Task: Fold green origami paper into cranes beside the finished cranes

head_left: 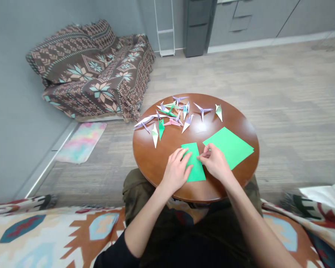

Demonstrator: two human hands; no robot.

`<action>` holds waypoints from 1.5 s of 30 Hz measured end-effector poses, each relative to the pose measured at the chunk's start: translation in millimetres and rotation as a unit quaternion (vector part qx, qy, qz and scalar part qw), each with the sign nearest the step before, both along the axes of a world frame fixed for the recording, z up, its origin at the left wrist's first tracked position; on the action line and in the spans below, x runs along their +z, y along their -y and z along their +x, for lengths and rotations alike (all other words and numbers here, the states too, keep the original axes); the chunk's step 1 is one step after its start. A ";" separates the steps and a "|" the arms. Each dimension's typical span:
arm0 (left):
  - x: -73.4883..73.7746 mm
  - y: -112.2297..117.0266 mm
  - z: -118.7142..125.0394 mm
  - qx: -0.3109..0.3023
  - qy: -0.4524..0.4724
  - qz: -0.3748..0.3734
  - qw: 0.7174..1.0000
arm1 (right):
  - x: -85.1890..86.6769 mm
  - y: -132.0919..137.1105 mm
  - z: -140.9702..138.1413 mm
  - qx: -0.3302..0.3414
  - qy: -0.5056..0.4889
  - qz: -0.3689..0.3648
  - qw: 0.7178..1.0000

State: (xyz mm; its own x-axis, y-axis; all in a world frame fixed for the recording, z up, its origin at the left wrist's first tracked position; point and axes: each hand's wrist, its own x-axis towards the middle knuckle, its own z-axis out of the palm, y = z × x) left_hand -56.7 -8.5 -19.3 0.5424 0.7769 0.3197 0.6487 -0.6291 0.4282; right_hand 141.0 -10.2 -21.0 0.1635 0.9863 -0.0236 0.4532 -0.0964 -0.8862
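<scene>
A folded green paper lies near the front of a round wooden table. My left hand lies flat on its left side, fingers stretched out and pressing it down. My right hand pinches the paper's right edge with curled fingers. A larger green sheet lies flat just right of the folded paper, partly under my right hand.
Several folded paper cranes in purple, green, pink and white are scattered across the table's far half. A patterned sofa stands at the back left with a pastel mat beside it. A patterned blanket covers the seat around me.
</scene>
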 end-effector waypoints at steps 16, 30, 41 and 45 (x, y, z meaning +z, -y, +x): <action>12.5 -22.0 0.2 -0.030 -0.169 0.012 0.985 | 10.2 -0.8 18.1 0.066 0.157 -0.032 0.985; 8.4 -23.5 -1.3 -0.040 -0.162 0.007 0.986 | 22.6 10.2 14.8 0.175 0.037 -0.158 0.971; 9.8 -22.9 -1.2 -0.038 -0.172 0.009 0.984 | 22.2 7.7 18.5 0.193 0.097 -0.058 0.975; 9.8 -23.3 -1.2 -0.041 -0.180 0.008 0.983 | 21.6 9.1 18.4 0.210 0.158 0.004 0.965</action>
State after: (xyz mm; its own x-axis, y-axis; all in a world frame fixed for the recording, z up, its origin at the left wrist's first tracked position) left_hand -57.8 14.8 -9.5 0.6827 0.7226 0.1081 0.7035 -0.6901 0.1701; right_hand 159.4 -19.3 0.6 -0.2520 0.9673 -0.0297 0.6989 0.1607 -0.6969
